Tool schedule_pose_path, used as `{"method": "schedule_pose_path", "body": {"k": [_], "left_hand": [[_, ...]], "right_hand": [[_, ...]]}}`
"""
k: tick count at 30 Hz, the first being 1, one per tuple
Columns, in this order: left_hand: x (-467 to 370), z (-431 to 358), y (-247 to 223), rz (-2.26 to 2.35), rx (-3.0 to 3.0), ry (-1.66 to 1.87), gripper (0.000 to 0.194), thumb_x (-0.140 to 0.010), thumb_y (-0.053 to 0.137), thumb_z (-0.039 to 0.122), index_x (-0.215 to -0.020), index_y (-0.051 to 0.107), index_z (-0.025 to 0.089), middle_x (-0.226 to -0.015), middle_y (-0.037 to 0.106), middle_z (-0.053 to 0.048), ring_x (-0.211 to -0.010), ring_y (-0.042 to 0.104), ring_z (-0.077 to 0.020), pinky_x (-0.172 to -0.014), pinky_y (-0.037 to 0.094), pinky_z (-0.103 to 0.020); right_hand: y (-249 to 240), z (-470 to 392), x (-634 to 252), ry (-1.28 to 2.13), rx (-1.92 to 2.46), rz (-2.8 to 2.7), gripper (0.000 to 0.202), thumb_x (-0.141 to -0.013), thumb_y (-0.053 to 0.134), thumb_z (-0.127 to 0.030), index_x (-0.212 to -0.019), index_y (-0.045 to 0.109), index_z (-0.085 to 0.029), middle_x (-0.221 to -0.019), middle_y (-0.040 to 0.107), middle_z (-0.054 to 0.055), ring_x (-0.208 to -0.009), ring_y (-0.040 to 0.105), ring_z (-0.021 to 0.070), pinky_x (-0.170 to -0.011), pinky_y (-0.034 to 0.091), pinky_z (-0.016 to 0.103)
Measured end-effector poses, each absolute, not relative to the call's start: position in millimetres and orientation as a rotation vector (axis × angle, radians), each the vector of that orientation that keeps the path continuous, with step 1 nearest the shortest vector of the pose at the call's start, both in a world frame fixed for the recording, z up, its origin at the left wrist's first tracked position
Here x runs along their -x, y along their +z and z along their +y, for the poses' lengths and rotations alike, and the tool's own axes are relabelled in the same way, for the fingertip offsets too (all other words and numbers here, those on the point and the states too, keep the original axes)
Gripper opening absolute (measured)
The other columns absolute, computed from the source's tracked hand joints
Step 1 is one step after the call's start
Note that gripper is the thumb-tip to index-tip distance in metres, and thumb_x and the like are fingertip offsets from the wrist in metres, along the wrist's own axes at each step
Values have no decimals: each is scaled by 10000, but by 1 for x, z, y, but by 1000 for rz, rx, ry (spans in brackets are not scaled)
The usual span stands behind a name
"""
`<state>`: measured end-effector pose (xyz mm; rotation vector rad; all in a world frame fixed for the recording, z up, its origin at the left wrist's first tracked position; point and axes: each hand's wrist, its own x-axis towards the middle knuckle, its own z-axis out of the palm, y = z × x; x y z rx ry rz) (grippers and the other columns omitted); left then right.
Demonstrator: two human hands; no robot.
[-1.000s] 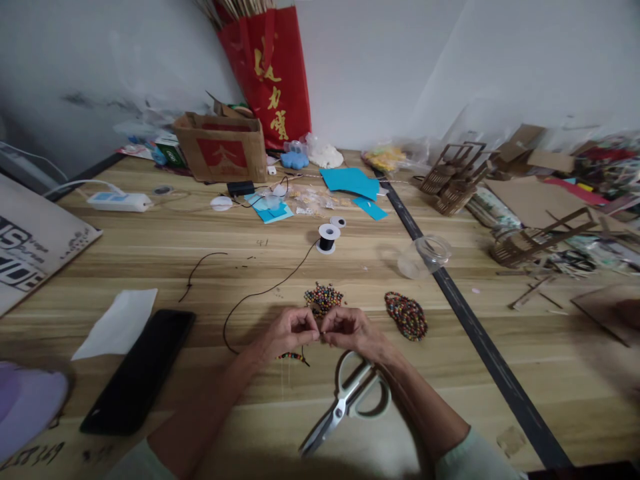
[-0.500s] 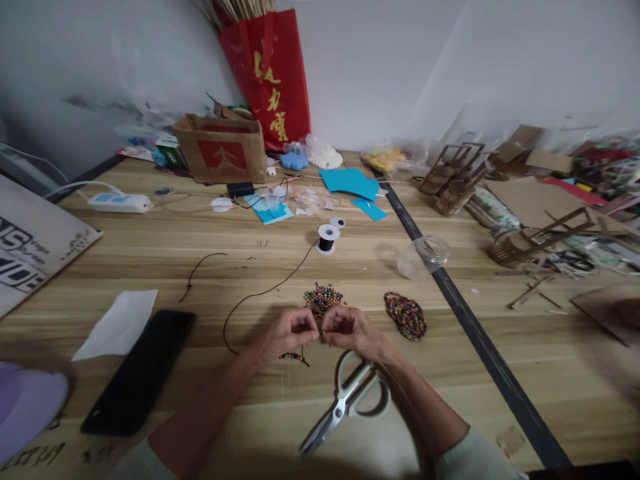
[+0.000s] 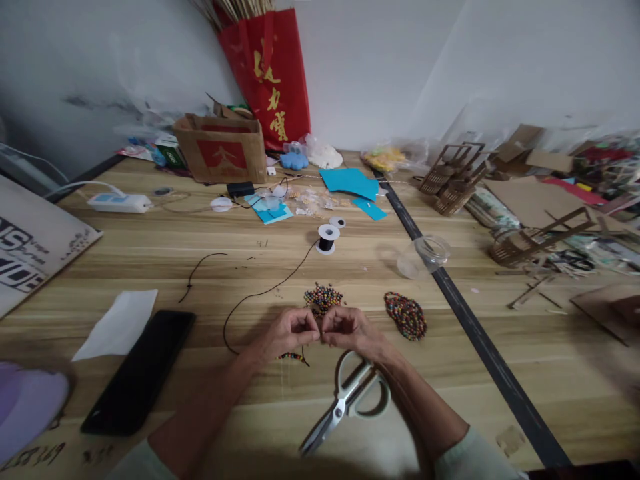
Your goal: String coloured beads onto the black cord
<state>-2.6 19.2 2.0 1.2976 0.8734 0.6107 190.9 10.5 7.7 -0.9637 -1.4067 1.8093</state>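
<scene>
My left hand [image 3: 295, 330] is closed in a pinch, with the thin black cord [image 3: 271, 291] running in under it from the spool [image 3: 327, 240]. A short row of colourful strung beads [image 3: 293, 357] hangs below its fingers, near the cord's end. Facing it, fingertips almost touching, my right hand [image 3: 347, 328] pinches a tiny bead, mostly hidden by the fingers. Just beyond both hands lies a pile of loose multicoloured beads [image 3: 325, 295]. Scissors [image 3: 340, 407] with pale handles rest, blades slightly parted, below my right wrist.
Right of the hands lies a coiled bead strand [image 3: 406, 315], with a clear plastic jar [image 3: 425, 257] on its side behind it. A black phone [image 3: 140, 373] and white paper [image 3: 117, 325] are at left. Small woven baskets [image 3: 520, 247] stand at right; another person's hand [image 3: 627, 311] shows at the edge.
Both of my hands stay nearly in place, fingertips together. At the right edge the other person's hand has shifted slightly.
</scene>
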Motion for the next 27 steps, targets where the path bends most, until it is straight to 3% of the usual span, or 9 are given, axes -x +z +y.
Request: {"method": "schedule_pose_path", "body": {"k": [27], "left_hand": [[5, 23, -7, 856, -1226, 615, 247, -621, 794, 293, -744, 660, 125, -647, 677, -15, -605, 590, -115, -617, 443, -226]], "right_hand": [[14, 11, -195, 1753, 1005, -1440, 315, -678, 784, -382, -737, 576, -153, -607, 486, -47, -536, 379, 73, -515, 268, 221]]}}
